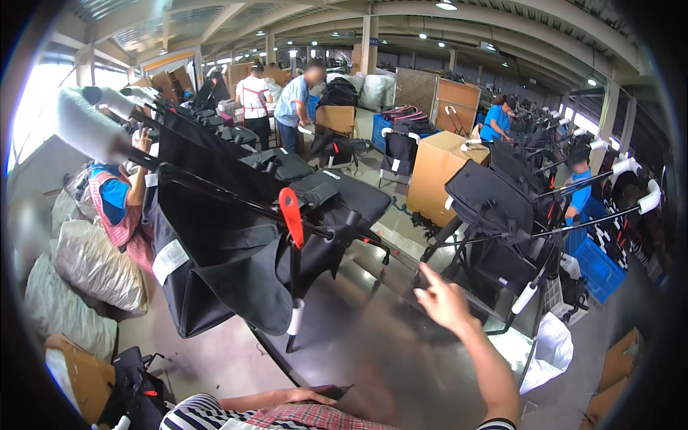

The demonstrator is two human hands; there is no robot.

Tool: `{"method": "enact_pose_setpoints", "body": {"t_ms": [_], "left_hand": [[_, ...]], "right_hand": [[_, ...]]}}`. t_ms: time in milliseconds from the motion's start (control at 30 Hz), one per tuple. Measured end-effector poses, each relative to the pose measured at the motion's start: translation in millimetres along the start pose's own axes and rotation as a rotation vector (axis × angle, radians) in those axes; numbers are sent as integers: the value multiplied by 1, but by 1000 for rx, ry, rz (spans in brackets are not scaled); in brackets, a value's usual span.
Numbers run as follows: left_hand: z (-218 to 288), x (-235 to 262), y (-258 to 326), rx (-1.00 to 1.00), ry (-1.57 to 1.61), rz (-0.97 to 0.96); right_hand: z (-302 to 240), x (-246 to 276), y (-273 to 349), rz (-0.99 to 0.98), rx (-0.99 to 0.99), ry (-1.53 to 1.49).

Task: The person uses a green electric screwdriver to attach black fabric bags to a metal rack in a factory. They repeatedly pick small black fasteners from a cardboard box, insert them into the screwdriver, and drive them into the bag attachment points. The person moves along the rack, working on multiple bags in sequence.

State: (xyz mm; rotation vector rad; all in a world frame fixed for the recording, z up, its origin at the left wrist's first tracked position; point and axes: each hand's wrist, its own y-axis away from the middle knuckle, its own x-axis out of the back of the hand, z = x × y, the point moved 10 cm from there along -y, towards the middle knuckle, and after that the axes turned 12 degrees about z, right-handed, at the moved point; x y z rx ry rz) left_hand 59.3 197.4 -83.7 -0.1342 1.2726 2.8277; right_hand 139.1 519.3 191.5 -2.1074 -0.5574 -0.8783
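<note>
My right hand (443,299) reaches forward over the metal worktable (373,326). Its index finger is stretched out, the other fingers partly bent, and nothing shows in it. The fingertips come close to the dark frame of a black folding stroller (491,201) on the right; whether they touch it I cannot tell. Low at my waist, my left hand (312,396) lies flat against a red checked apron (287,416), beside a small dark piece (335,391). On the left stands another black stroller (236,244) with a red lever (291,217) and a white-wrapped handle (89,125).
Stuffed white sacks (100,261) lie on the left, near a person in a checked apron (115,208). A large cardboard box (441,172) stands beyond the table. Blue crates (598,265) and a white bag (548,351) are at the right. Several people work farther back.
</note>
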Motion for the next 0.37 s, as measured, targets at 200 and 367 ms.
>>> {"method": "enact_pose_setpoints", "body": {"t_ms": [200,367], "left_hand": [[-8,-10,-9,118,147,50],[26,-33,-4,232,176,31]], "right_hand": [[257,59,33,218,-397,124],[400,171,86,973,-526,467]]}}
